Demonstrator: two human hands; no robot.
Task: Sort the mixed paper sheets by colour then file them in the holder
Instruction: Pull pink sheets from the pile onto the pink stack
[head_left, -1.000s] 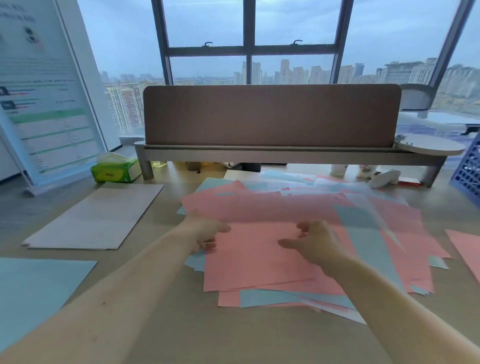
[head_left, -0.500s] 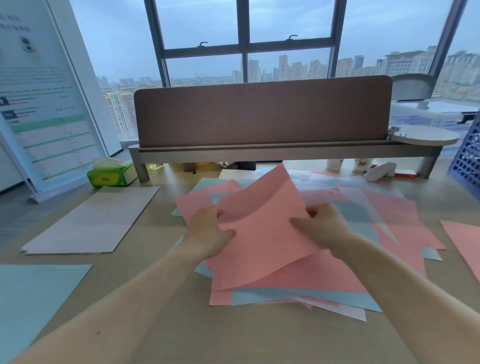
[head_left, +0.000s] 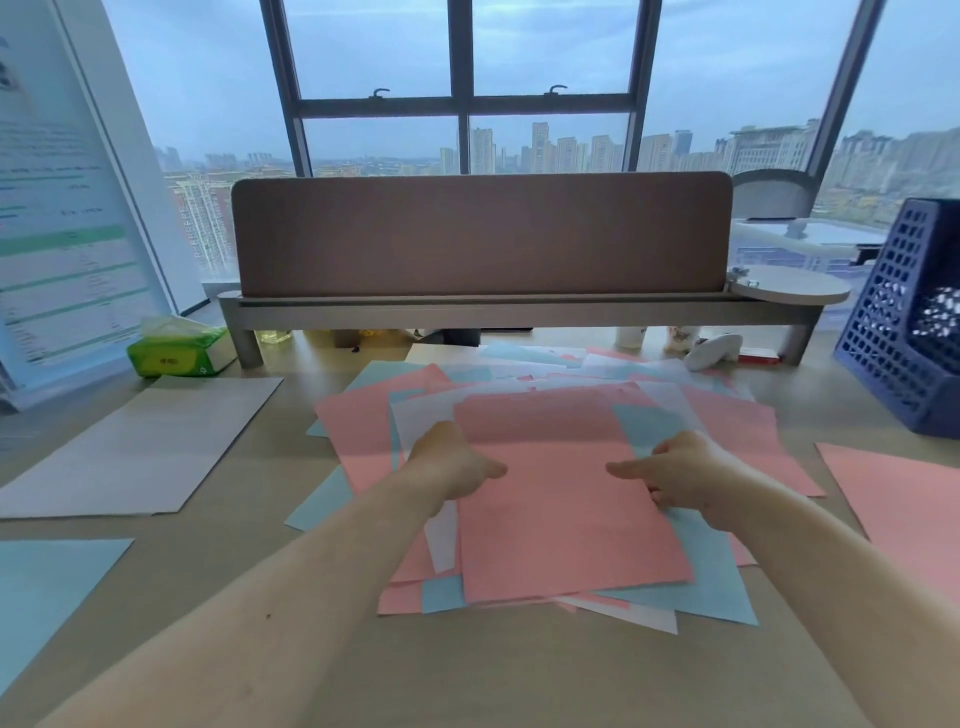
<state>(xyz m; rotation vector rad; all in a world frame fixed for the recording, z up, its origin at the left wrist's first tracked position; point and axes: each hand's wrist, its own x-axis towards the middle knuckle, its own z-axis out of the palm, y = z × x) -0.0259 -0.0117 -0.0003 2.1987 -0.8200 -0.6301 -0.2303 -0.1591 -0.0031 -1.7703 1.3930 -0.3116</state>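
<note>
A mixed pile of pink, blue and white sheets (head_left: 727, 431) lies spread over the middle of the desk. On top is a pink sheet (head_left: 561, 519), lying nearly flat just over the pile. My left hand (head_left: 452, 462) pinches its left edge with the thumb on top. At the right edge my right hand (head_left: 680, 473) pinches it the same way. A white stack (head_left: 140, 447) lies at the left, a blue stack (head_left: 47, 587) at the lower left and a pink stack (head_left: 904, 514) at the right edge. The dark blue mesh holder (head_left: 904, 332) stands at the far right.
A brown desk partition (head_left: 483, 234) on a grey shelf closes off the back of the desk. A green tissue pack (head_left: 176, 348) sits at the back left, next to a leaning poster board (head_left: 62, 208). A white object (head_left: 714, 351) lies under the shelf at the right.
Both hands took hold of the top pink sheet and raised it bowed off the pile. It is now lower and flatter over the pile. The view has shifted right, showing more of the holder.
</note>
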